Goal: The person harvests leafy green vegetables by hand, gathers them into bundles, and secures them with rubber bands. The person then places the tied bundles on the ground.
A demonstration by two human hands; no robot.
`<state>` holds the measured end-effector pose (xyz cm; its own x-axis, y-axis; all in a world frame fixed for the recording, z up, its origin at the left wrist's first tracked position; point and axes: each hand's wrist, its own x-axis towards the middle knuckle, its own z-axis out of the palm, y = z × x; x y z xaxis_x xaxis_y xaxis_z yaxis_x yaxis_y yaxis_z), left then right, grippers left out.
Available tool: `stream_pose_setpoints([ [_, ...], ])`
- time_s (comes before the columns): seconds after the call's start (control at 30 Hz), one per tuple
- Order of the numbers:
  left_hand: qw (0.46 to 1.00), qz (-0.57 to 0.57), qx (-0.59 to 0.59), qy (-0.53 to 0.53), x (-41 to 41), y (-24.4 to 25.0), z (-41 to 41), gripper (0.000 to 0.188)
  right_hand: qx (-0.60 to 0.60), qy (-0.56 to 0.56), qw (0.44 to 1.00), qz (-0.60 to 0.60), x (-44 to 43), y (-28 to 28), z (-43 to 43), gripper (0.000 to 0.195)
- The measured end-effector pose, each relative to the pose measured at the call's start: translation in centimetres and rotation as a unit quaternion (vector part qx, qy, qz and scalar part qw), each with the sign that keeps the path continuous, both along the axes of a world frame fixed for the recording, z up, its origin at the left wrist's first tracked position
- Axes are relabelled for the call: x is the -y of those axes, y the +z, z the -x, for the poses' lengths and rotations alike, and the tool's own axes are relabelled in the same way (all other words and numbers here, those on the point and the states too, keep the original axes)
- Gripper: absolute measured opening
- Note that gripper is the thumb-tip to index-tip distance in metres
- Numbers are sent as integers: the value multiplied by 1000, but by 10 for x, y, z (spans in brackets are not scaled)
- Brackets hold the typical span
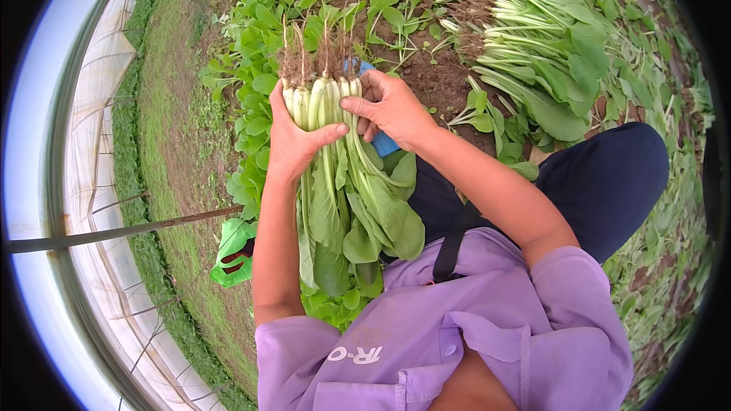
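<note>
Both my hands hold a bunch of leafy greens (331,108) with pale stalks, the brown roots pointing up and the broad leaves hanging down. My left hand (300,140) wraps the stalks from the left, its thumb across their front. On the right side, my right hand (388,108) grips the stalks near the root ends with thumb and fingers. A piece of blue material (385,144) shows partly behind my right hand; what it belongs to is hidden.
Pulled greens with roots (537,51) lie in piles at the upper right. Growing plants (257,97) stand left of the bunch. A bright green bag (234,251) is beside my left forearm. A metal pole (125,231) and plastic sheeting (97,97) are at the left.
</note>
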<state>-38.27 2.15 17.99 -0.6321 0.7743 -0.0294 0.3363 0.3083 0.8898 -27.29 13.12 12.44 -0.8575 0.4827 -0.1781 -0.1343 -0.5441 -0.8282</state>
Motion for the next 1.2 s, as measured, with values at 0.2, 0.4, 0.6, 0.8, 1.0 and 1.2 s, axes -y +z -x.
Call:
stream_pose_setpoints([
  [0.2, 991, 83, -99, 36, -4, -3, 2, 101, -21, 32, 999, 5, -5, -5, 8, 26],
  [0.4, 993, 77, -78, 45, -1, -5, 2, 97, 93, -80, 976, -178, -14, -17, 7, 49],
  [0.6, 986, 97, -124, 47, -8, -1, -4, 97, 92, -194, 960, -177, -4, 11, 36, 71],
  [0.8, 998, 19, -55, 14, 6, 9, -10, 104, -3, -216, 975, -53, 18, 30, 39, 66],
  [1.0, 992, -67, -108, 17, 43, 67, -30, 88, -279, -212, 936, -33, 52, 85, 22, 63],
  [1.2, 926, -65, -371, -7, 44, 109, -54, 80, -426, -261, 863, -76, 52, 104, 21, 66],
])
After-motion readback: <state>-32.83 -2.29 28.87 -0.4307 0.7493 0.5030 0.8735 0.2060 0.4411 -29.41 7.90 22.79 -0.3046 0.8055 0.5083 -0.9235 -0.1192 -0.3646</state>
